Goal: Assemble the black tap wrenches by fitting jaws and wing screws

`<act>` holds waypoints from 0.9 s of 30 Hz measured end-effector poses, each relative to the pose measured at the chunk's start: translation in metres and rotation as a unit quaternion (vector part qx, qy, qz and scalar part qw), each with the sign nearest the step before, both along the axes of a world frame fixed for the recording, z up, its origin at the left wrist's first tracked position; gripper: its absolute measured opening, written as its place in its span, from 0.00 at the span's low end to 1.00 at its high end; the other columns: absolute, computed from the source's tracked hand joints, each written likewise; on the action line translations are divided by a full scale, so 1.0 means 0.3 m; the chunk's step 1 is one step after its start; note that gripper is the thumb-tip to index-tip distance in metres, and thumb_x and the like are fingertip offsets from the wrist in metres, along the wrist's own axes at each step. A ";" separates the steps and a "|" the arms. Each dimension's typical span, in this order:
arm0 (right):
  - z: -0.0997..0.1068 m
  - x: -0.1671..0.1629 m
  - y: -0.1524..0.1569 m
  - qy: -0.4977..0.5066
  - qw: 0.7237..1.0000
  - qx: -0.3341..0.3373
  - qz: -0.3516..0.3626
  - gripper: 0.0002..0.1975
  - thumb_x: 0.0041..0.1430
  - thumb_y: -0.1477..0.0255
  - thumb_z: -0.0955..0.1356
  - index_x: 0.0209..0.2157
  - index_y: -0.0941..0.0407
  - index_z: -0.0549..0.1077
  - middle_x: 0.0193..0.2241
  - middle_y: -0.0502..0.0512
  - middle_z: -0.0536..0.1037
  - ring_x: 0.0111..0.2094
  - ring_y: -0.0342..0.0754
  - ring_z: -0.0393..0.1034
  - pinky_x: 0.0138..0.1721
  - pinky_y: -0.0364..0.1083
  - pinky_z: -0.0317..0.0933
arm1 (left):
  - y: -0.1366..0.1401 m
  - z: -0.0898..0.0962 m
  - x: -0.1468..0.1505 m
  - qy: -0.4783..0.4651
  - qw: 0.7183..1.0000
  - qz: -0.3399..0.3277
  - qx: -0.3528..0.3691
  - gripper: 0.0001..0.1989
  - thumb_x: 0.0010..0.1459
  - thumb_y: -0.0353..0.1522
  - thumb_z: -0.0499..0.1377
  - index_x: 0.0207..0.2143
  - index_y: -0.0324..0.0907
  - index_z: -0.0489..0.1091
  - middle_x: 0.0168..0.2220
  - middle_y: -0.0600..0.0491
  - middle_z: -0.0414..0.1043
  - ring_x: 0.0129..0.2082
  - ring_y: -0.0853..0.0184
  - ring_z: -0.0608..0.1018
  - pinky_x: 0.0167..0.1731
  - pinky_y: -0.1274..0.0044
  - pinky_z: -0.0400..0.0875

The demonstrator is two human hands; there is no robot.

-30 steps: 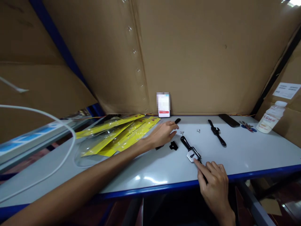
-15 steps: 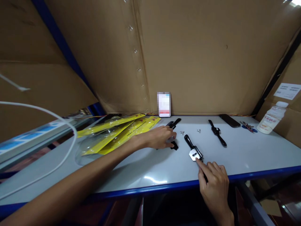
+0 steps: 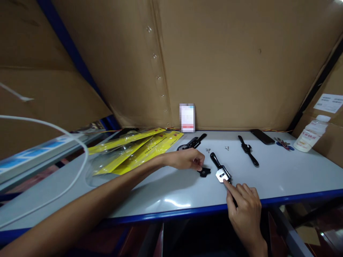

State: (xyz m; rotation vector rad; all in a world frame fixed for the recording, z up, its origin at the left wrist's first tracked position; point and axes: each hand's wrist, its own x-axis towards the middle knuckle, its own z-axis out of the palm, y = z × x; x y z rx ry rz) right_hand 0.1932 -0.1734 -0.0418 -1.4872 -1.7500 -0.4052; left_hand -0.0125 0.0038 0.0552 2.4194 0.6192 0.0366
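Silver blade [image 3: 221, 176]: lies flat against the body of the black-handled tool [image 3: 217, 163], slot exposed; the tool rests near the front of the grey-white table [image 3: 174, 189].
Right hand [image 3: 243, 207]: fingers curled about the tool's lower handle, index fingertip pressed on the blade. Sound hold; pressure should stay on the flat face, clear of the cutting edge.
Left hand [image 3: 189, 159]: thumb and fingers pressed together, apparently pinching the near corner of the black plate [image 3: 205, 173]. Whether the plate clears the table cannot be told.
Black plate: just left of the blade, apart from it, its hole visible. A pinch at the corner leaves that hole unobstructed; in my judgement the plate is best kept level, so that it does not twist between the fingers.
Wing screws: two, one [image 3: 208, 150] just beyond the tool's upper handle, the other [image 3: 227, 148] farther right. Small and loose; sleeves and wrists should keep off them.
Other tools: one [image 3: 197, 142] beyond the left hand, one [image 3: 248, 150] to the right, well apart from the right hand.
Yellow packaging [image 3: 150, 153]: near the left forearm; brushing it could disturb the hold.
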 end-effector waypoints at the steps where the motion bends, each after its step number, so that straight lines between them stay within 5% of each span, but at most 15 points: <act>1: 0.000 0.000 0.000 0.000 1.000 0.001 -0.001 0.17 0.67 0.78 0.61 0.48 0.56 0.79 0.26 0.51 0.73 0.31 0.48 0.63 0.36 0.49 0.49 | -0.003 -0.003 0.005 -0.021 1.000 0.006 -0.021 0.06 0.59 0.31 0.58 0.29 0.39 0.69 0.26 0.56 0.70 0.27 0.70 0.70 0.29 0.79 0.62; 5: 0.000 -0.002 -0.001 0.000 1.000 0.004 -0.001 0.17 0.67 0.79 0.61 0.48 0.56 0.79 0.26 0.52 0.74 0.31 0.48 0.63 0.36 0.49 0.49 | -0.024 -0.027 0.036 -0.093 0.992 0.033 -0.082 0.08 0.60 0.32 0.56 0.28 0.40 0.65 0.24 0.56 0.69 0.26 0.70 0.71 0.29 0.78 0.63; 11: 0.004 -0.003 -0.001 -0.003 1.000 0.005 -0.002 0.17 0.67 0.78 0.61 0.47 0.56 0.80 0.26 0.52 0.74 0.31 0.48 0.63 0.36 0.49 0.49 | -0.083 -0.083 0.095 -0.173 0.977 0.114 -0.051 0.09 0.61 0.34 0.56 0.29 0.39 0.65 0.23 0.58 0.65 0.23 0.73 0.65 0.25 0.80 0.58; 17: 0.008 -0.002 -0.002 -0.006 1.000 -0.003 -0.002 0.17 0.66 0.79 0.61 0.47 0.56 0.79 0.26 0.52 0.73 0.31 0.48 0.63 0.36 0.49 0.50 | -0.104 -0.101 0.112 -0.139 0.989 0.053 -0.016 0.06 0.61 0.32 0.56 0.32 0.38 0.69 0.27 0.56 0.70 0.27 0.71 0.68 0.28 0.80 0.60; 27: 0.005 0.002 -0.003 -0.006 1.000 -0.002 0.006 0.18 0.67 0.79 0.61 0.49 0.54 0.79 0.26 0.52 0.73 0.31 0.48 0.63 0.36 0.49 0.49 | -0.112 -0.123 0.172 -0.140 0.985 0.070 0.072 0.03 0.64 0.30 0.55 0.36 0.40 0.68 0.25 0.58 0.67 0.25 0.70 0.67 0.27 0.79 0.57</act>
